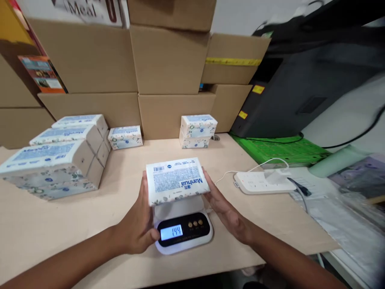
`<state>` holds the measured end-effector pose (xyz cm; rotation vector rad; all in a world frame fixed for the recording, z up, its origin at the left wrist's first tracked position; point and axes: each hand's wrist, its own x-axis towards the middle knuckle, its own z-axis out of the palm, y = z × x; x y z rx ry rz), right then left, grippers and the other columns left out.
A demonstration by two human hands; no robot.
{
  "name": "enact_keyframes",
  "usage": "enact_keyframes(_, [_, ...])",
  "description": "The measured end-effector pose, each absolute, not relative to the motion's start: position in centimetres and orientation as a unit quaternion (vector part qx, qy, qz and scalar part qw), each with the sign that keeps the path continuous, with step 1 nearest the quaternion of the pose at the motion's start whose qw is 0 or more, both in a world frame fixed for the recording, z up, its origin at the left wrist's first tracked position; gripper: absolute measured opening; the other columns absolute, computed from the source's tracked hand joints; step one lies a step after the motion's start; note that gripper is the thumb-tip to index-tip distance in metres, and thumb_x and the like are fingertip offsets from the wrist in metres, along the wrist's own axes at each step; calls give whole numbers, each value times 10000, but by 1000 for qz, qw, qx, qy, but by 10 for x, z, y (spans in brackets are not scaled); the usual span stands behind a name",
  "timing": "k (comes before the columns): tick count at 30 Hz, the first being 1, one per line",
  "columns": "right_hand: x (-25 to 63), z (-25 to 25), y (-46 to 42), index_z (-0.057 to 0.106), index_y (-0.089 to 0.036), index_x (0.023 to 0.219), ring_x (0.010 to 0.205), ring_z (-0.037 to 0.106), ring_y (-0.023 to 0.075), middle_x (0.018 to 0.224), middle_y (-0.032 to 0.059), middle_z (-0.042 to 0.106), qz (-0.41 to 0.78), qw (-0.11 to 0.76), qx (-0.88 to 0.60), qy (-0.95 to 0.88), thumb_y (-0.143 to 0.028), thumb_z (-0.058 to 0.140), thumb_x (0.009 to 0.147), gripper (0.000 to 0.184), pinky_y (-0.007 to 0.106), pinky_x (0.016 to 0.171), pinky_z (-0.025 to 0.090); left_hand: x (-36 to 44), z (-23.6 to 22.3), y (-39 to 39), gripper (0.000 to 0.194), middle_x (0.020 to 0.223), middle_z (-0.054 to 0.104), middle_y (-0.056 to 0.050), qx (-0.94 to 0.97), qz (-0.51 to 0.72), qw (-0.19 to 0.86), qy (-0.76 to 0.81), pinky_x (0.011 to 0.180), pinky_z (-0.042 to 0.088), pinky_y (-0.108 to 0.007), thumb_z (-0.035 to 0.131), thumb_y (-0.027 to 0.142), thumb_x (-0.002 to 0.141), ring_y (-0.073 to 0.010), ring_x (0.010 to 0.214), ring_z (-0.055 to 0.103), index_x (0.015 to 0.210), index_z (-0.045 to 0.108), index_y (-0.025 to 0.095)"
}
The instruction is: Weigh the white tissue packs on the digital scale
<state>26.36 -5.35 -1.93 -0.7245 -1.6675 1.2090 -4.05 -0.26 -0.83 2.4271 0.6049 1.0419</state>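
so we've got a white soft-plastic tissue pack with blue print (174, 182) sitting between our two hands, right over the back part of a white rounded scale with a black display panel (184, 229). long axis goes roughly nine to three o'clock, and the scale's lit readout, 1.44, pokes out at six. can't tell if the pack's underside touches the weighing plate or hangs just above it.

our left hand (140, 226) is on the nine o'clock end, our right hand (224, 206) on the three, so neither one's really nearer. fingers are pressed flat against the ends, holding the pack between them, though most of the left fingers are hidden behind it. left thumb is spread away toward five o'clock, by the panel's edge. both forearms come in low, left from about eight, right from about four, wrists below the pack.

spare packs: a big stacked block (63, 160) at nine-ish, a two-high stack (197, 130) near one.
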Motion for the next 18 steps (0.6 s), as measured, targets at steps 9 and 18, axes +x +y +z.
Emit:
enact_keyframes(9, [313,-8,48,184,-313,1795,1735,239,358,1904,131,38,197,478,-546,-659,-560,692,1009,968,612,1366,302,32,56,112,1052,1889,39,-76,842,258,367,299,1433,114,-523,221,905,1013,-320,1760,51,1815,135,230])
enact_keyframes(18, [304,8,90,694,-202,1469,1575,547,360,1660,205,592,-97,178,-594,-779,-127,596,1016,470,638,1346,338,16,-8,184,1008,1495,736,-188,703,302,489,419,1350,335,-578,450,1016,838,-419,1495,626,1261,841,188])
